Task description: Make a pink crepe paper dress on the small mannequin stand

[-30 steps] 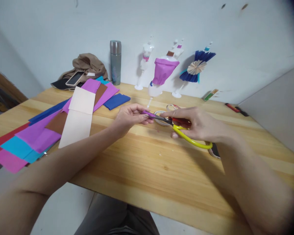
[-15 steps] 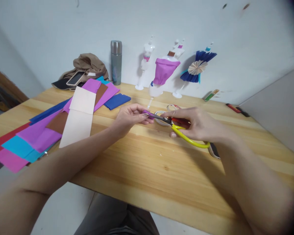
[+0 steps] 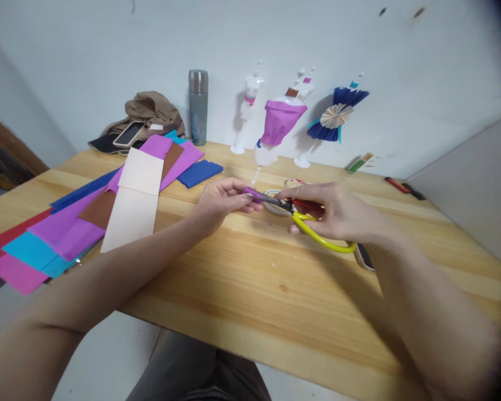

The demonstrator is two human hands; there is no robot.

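Note:
My left hand [image 3: 217, 201] pinches a small folded purple paper piece [image 3: 253, 194] above the wooden table [image 3: 250, 278]. My right hand [image 3: 338, 211] grips yellow-handled scissors [image 3: 313, 231], whose dark blades reach to the purple piece at my left fingertips. A roll of tape [image 3: 275, 201] lies on the table just behind the blades, partly hidden by them.
Sheets of coloured paper [image 3: 87, 211] are spread at the left. Against the wall stand a steel flask [image 3: 197, 106], a brown bag with a phone [image 3: 144, 120], and three white mannequin stands [image 3: 278, 125], two dressed in paper. Small markers [image 3: 401, 185] lie far right.
Both hands stay almost still. The scissors have shifted very slightly against the purple piece.

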